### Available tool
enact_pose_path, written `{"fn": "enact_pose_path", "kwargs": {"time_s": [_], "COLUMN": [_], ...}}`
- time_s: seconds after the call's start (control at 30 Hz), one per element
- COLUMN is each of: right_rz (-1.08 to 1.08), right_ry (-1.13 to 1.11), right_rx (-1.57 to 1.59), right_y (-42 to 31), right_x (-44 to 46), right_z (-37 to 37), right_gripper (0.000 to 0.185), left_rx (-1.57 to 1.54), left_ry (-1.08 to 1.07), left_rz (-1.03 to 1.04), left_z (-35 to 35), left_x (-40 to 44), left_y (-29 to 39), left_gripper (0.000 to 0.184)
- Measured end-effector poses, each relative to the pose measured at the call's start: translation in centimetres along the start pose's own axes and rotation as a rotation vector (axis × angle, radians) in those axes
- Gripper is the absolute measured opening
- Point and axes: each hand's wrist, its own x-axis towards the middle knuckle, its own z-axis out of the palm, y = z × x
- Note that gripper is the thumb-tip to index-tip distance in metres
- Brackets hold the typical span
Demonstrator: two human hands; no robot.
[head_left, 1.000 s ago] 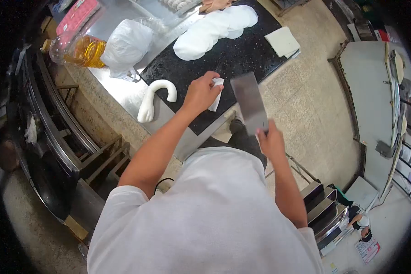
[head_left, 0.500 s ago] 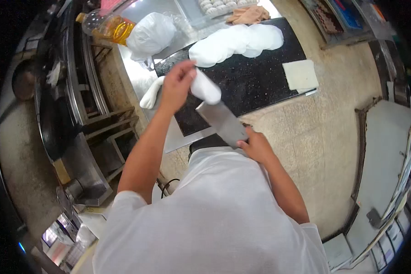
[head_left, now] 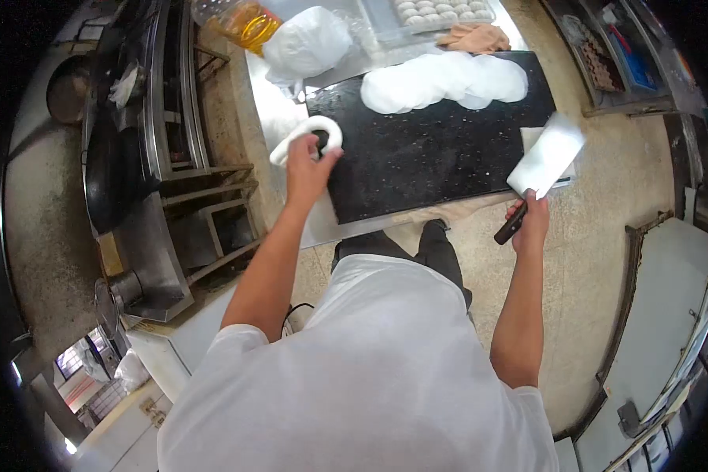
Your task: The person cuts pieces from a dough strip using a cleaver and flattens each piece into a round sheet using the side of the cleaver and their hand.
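Observation:
My left hand [head_left: 310, 171] is at the left edge of the black board [head_left: 433, 149], its fingers closed around a curved white dough rope [head_left: 320, 123]. The rope bends over the fingertips, and one end reaches down-left onto the metal table. Off the board's near right corner, my right hand [head_left: 532, 224] grips the dark handle of a cleaver [head_left: 549, 157]. Its broad, bright blade points up and away, over a pale folded cloth [head_left: 530, 138] that it partly hides. Along the board's far side lies an overlapping row of thin round dough wrappers [head_left: 444, 81].
Behind the board are a white plastic bag [head_left: 311, 39], a bottle of yellow oil [head_left: 248, 27], a tan cloth [head_left: 473, 38] and a tray of dough balls [head_left: 442, 11]. Metal shelving [head_left: 169, 157] stands left; a trolley with trays [head_left: 617, 59] is at the far right.
My left hand no longer has the round white dough piece and has moved onto the dough rope. The cleaver has swung from the board's near middle to its right end.

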Motion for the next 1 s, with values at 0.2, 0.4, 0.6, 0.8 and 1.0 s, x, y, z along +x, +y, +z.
{"fn": "enact_pose_path", "kwargs": {"time_s": [0.2,0.4,0.6,0.8,1.0], "right_rz": [0.27,-0.48,-0.49,-0.183,0.085], "right_ry": [0.1,-0.44,-0.558,-0.562,-0.297], "right_rx": [-0.079,-1.409,-1.635,-1.371,-0.981], "right_y": [0.3,0.0,2.8,1.4,1.4], "right_x": [-6.7,-16.2,-16.6,-18.3,-21.8], "right_z": [4.9,15.7,23.0,17.1,5.8], "right_gripper": [0.012,0.012,0.011,0.014,0.027], "left_rx": [-0.094,-0.213,-0.152,-0.293,0.216], "left_ry": [-0.088,-0.236,-0.335,-0.356,-0.879], "left_rz": [0.236,0.292,0.311,0.354,0.674], "left_z": [0.6,-1.7,-2.2,-3.6,-1.6], "left_x": [-0.3,1.1,2.0,3.0,-0.4], "left_y": [-3.0,-4.5,-4.5,-4.0,2.6], "left_gripper": [0.035,0.024,0.033,0.018,0.034]}}
